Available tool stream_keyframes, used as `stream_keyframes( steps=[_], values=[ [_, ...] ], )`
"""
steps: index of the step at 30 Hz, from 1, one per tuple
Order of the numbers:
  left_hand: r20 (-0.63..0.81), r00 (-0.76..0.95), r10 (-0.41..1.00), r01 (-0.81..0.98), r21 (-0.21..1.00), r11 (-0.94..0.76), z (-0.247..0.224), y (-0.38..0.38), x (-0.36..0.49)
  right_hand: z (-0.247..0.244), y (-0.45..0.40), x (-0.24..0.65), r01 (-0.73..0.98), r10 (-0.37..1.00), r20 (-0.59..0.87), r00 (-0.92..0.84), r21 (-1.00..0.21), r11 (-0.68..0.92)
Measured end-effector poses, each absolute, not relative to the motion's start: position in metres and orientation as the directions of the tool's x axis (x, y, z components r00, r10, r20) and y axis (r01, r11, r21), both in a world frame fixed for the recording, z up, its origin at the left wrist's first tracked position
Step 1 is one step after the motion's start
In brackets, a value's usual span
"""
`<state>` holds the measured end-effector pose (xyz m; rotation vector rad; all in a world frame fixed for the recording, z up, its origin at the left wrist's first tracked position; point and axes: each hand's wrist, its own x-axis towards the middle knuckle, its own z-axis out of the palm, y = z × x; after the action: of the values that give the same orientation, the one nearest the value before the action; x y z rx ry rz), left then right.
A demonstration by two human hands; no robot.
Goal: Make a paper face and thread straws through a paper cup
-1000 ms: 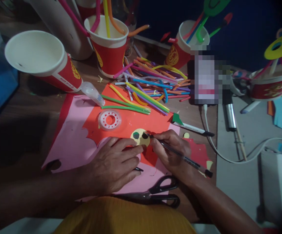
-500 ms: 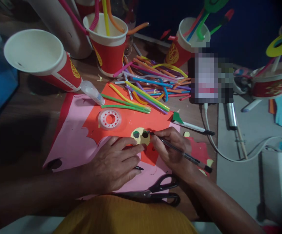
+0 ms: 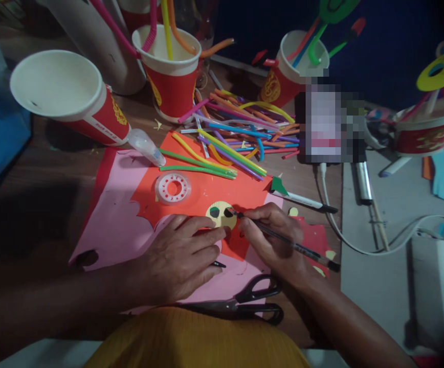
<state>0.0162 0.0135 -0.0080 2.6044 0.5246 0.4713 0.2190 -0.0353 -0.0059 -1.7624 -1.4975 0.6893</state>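
Note:
A small pale yellow paper disc with two dark eye shapes lies on the orange paper. My left hand rests flat over the pink paper, its fingers apart and their tips on the disc's lower left edge. On the other side, my right hand is closed round a black pen, whose tip is at the right eye shape. A dark pointed tip sticks out from beneath my left fingers. Black-handled scissors lie below both hands.
Behind the papers lies a pile of coloured straws. Red-and-white paper cups stand at the back, one tilted cup at left. A tape roll, a marker, a pixelated phone and a white cable are nearby.
The pen tip has shifted slightly left and down, onto the right eye shape, and the pen's rear end has swung a little right. My left hand has stayed in place.

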Motion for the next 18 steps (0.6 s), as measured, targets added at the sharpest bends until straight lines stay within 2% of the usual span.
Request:
stream_keyframes(
  steps=[18],
  values=[
    [0.251, 0.865, 0.434, 0.28, 0.475, -0.834, -0.007, 0.0138, 0.0171, -0.0064, -0.0313, 0.2172, 0.604, 0.984, 0.069, 0.167, -0.796, -0.047]
  ],
)
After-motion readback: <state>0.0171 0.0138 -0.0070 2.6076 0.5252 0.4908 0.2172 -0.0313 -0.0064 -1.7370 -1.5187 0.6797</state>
